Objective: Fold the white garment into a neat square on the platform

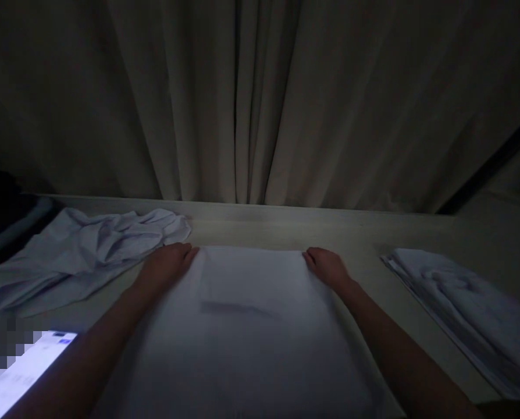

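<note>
A white cloth garment [251, 349] stretches across the middle of the pale surface, its far edge running straight between my hands. My left hand [170, 262] is closed on its far left corner. At the far right corner, my right hand [328, 266] grips it in the same way. The cloth looks taut and fairly smooth, with one darker crease or shadow below the far edge. Dim light and blur hide what exact kind of garment it is.
A crumpled white cloth [81, 250] lies at the left, beside dark fabric [7, 215]. Folded white cloths [465, 308] are stacked at the right. A lit screen [24, 378] glows at lower left. Beige curtains [216, 105] hang behind the surface [351, 233].
</note>
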A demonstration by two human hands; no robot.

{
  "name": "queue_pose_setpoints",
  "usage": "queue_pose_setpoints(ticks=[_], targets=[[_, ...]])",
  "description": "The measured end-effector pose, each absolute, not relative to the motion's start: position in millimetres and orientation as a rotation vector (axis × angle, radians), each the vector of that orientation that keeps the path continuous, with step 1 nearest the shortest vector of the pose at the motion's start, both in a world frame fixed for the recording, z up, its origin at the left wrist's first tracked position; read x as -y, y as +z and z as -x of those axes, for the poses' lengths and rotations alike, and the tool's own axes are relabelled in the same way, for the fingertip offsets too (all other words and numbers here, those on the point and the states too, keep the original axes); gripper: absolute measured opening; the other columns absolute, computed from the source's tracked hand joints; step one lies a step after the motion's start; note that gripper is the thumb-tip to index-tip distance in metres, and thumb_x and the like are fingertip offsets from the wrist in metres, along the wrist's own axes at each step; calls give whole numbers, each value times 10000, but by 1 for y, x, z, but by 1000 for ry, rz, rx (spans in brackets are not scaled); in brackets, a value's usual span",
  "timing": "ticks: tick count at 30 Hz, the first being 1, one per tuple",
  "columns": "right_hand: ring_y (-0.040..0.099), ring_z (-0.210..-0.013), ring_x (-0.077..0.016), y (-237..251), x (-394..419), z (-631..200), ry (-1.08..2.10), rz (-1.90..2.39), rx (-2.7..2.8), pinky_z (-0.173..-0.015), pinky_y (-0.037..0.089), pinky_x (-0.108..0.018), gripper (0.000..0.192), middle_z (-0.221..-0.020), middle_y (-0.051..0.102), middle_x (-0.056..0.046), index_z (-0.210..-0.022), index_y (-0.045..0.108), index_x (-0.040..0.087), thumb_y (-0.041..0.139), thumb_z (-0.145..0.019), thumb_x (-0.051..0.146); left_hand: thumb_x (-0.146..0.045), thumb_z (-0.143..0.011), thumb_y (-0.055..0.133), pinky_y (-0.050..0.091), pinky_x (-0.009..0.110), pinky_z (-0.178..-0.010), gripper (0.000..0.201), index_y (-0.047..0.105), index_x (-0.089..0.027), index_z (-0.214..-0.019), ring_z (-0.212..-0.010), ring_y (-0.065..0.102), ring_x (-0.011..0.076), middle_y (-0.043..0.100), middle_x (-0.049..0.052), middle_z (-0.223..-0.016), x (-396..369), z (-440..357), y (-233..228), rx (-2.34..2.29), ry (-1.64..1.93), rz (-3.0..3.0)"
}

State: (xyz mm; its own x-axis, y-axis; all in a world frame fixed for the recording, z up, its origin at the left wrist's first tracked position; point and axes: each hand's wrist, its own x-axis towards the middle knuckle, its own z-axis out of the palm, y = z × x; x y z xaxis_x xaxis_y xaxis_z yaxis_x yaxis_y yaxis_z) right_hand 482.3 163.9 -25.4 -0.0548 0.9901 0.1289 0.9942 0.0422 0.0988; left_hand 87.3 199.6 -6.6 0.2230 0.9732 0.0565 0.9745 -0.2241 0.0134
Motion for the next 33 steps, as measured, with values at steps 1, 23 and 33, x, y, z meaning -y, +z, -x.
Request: queue_pose_setpoints(ticks=[1,23,33], targets=[[615,-891,-204,-40,-178,-480,-213,2168,2269,-754,415,-310,372,-998,670,-119,-1043,622,171,297,-946,323,-384,-914,220,447,405,-831,468,609,-155,-1042,-966,603,261,658,146,-1043,-213,-91,-25,1917,-1,2426],[590,-926,-202,-90,-223,-393,17,1872,2345,-842,412,-332,305,-969,672,-85,-1022,614,190,394,-919,375,-336,-880,259,435,473,-812,388,590,-170,-995,-936,590,286,629,148,-1022,-259,-115,-115,1751,77,2602],[597,-946,-217,-91,-204,-444,29,2109,2426,-825,404,-338,352,-1045,659,-121,-1070,616,183,400,-898,402,-392,-872,268,444,444,-780,454,616,-140,-1020,-960,593,309,627,179,-1033,-242,-69,-98,1736,240,2550]])
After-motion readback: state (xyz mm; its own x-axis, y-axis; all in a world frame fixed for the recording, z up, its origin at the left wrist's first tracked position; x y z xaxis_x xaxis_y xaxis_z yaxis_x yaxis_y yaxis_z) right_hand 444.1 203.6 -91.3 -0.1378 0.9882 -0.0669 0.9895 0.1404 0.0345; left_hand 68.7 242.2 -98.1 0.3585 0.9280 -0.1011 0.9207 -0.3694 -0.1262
